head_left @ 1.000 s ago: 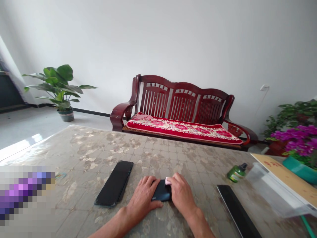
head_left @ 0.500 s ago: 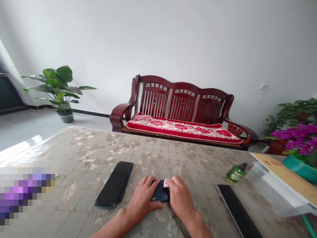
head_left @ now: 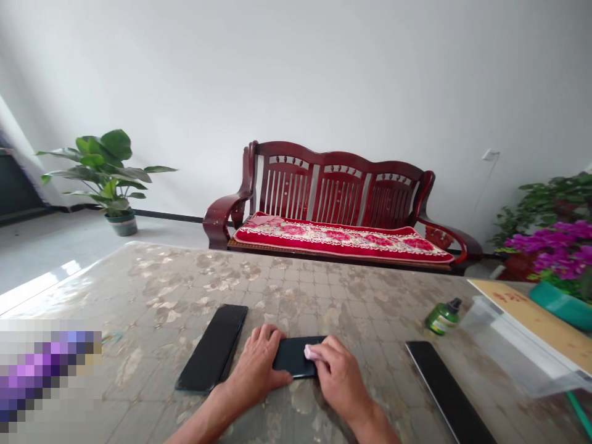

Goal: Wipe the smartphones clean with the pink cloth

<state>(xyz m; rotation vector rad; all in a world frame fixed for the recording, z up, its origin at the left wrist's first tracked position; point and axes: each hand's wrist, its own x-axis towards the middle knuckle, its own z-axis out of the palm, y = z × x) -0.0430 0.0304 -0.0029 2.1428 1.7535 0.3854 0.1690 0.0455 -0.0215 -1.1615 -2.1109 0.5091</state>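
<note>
A dark phone (head_left: 296,354) lies flat on the patterned table (head_left: 324,296) in front of me. My left hand (head_left: 256,367) rests on the phone's left end, fingers curled over its edge, holding it down. My right hand (head_left: 335,373) presses a small pink cloth (head_left: 309,352) onto the phone's screen with pinched fingers. A second dark phone (head_left: 213,347) lies to the left of my hands. A third dark phone (head_left: 446,391) lies to the right, running toward the table's near edge.
A small green bottle (head_left: 443,316) with a black cap stands at the right. Beside it lie a clear plastic box (head_left: 513,351) and a tan board (head_left: 531,314). A red wooden bench (head_left: 333,209) and potted plants (head_left: 106,172) stand beyond the table.
My right hand has slid the pink cloth leftward and nearer along the phone, uncovering more of its far right end. The left hand stays on the phone's left end.
</note>
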